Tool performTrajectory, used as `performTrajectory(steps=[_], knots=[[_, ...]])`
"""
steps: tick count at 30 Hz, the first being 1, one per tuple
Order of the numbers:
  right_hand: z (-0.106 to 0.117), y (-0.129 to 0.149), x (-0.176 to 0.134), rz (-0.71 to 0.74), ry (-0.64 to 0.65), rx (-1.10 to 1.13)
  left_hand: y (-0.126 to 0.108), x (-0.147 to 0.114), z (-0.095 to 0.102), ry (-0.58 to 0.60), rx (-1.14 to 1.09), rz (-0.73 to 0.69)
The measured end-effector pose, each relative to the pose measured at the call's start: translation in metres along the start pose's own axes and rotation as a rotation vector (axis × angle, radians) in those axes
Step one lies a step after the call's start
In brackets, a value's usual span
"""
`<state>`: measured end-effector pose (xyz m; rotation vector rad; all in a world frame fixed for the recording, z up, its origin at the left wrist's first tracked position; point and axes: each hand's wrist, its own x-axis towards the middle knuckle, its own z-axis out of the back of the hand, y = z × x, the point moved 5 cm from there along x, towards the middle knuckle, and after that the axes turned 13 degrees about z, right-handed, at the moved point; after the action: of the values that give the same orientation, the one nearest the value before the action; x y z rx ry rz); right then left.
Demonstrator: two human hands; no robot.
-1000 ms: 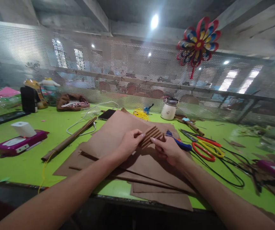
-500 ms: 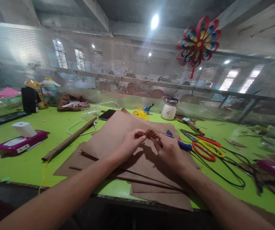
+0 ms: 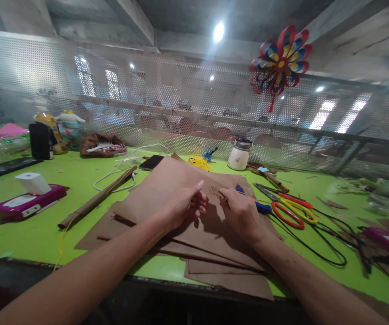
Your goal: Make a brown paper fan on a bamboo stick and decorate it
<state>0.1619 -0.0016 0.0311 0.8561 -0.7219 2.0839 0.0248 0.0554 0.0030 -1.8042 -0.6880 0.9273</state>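
Note:
Sheets of brown paper (image 3: 167, 185) lie stacked on the green table before me. Over them, my right hand (image 3: 240, 210) pinches a small pleated piece of brown paper (image 3: 216, 193), seen nearly edge-on and partly hidden by the fingers. My left hand (image 3: 187, 205) is just to its left, apart from the piece, with fingers loosely curled and thumb raised; nothing shows in it. Right of my right hand are blue-handled pliers (image 3: 261, 206), partly covered by the hand. Beyond these lie scissors with red and yellow handles (image 3: 292, 214).
A rolled brown paper tube (image 3: 96, 198) and a purple power strip (image 3: 31, 203) with a white plug lie left. Yellow string (image 3: 199, 161) and a white jar (image 3: 239, 155) stand at the back. Black cords (image 3: 330, 253) and paper scraps (image 3: 384, 259) lie right.
My left hand has let go of the pleated paper and opened, drawing slightly away. My right hand keeps the piece, which has turned and looks narrower.

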Motion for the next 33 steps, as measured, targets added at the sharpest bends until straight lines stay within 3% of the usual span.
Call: performTrajectory(steps=[2,6,15,17,20,26,28,33], knots=[[0.001,0.002,0.000,0.018,0.009,-0.017,0.001,-0.003,-0.006,0.096,0.006,0.068],[0.000,0.006,0.000,0.050,0.050,-0.031,0.000,-0.007,-0.014,0.202,0.024,0.067],[-0.003,0.005,-0.003,-0.006,0.001,0.099,-0.007,-0.007,-0.008,0.158,0.000,-0.041],[-0.002,0.000,-0.002,-0.115,-0.046,0.227,-0.008,-0.006,-0.006,0.153,0.002,-0.045],[-0.003,-0.014,-0.003,-0.411,-0.141,0.469,-0.008,-0.004,-0.005,0.169,0.030,-0.028],[-0.021,-0.016,-0.004,-0.901,-0.145,1.272,0.001,-0.003,-0.007,0.230,0.077,0.058],[-0.023,-0.012,-0.003,-0.958,-0.146,1.411,0.003,-0.003,-0.007,0.225,0.079,0.071],[-0.025,-0.012,-0.005,-1.004,-0.125,1.506,0.005,0.000,-0.002,0.152,0.037,0.074]])
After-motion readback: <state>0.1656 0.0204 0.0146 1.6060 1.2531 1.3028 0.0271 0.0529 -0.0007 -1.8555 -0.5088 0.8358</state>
